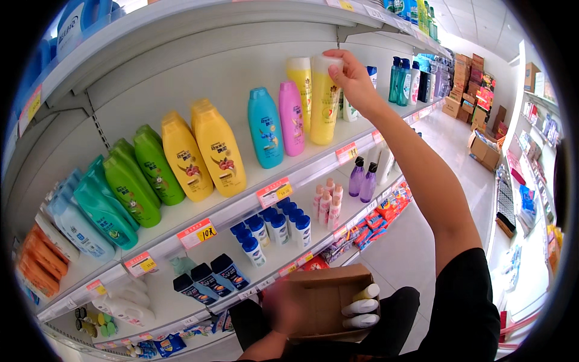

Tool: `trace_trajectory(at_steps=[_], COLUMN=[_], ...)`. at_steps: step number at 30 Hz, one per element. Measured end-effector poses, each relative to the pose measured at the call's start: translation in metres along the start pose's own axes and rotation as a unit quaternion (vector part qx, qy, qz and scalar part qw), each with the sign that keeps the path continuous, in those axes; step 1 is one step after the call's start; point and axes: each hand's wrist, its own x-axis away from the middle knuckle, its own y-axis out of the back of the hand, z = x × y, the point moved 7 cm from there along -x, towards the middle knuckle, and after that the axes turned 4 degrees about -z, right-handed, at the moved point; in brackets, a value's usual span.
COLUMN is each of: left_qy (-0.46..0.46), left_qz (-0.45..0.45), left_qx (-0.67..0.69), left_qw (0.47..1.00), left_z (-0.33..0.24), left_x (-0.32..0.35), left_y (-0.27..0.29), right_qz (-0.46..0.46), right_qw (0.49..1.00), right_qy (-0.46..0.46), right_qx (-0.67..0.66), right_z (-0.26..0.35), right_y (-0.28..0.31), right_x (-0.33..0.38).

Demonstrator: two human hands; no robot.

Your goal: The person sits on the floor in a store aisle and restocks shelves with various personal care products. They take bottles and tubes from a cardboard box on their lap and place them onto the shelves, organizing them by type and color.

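Note:
My right hand (354,79) is closed round the white cap of a yellow bottle (326,108), which stands upright at the shelf's front edge. A second yellow bottle (300,96) is just left of it, and a pink bottle (292,117) and a blue bottle (265,128) come further left. Down low, my left hand (286,311) is smeared by motion at the left side of an open cardboard box (325,277). Its fingers cannot be made out. Several white-capped bottles (362,306) lie at the right side of the box.
Yellow bottles (220,151) and green bottles (132,187) fill the upper shelf's left part. The lower shelf holds white bottles with blue caps (278,229), dark boxes (208,283) and purple bottles (362,181). Price tags (274,192) line the edge; stacked cartons (467,84) stand down the aisle.

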Motion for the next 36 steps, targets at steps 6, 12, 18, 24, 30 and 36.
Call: trace_trajectory(at_steps=[6,12,18,24,30,36], left_qy=[0.062,0.018,0.001,0.054,-0.024,0.006], left_qz=[0.043,0.029,-0.001,0.06,-0.024,0.014], left_qx=[0.032,0.019,0.025,0.037,0.017,0.003], left_qw=[0.997,0.999,1.0,0.996,0.999,1.0], left_z=[-0.021,-0.011,0.004,-0.021,-0.002,-0.025], left_x=[0.007,0.006,0.004,0.007,0.001,-0.002], left_y=[-0.002,-0.009,-0.011,-0.006,-0.006,0.004], right_qz=[0.003,0.015,-0.056,-0.082,-0.061,-0.265], right_qw=[0.999,0.995,0.96,0.954,0.959,0.921], right_qy=[-0.036,-0.037,-0.025,-0.104,-0.138,0.038], right_qx=[0.004,0.088,0.272,0.267,0.242,0.282], right_z=[-0.036,-0.032,-0.053,-0.071,-0.073,-0.048], right_y=[0.014,-0.006,-0.018,-0.006,-0.024,-0.003], right_x=[0.004,0.022,0.068,0.114,0.107,0.164])
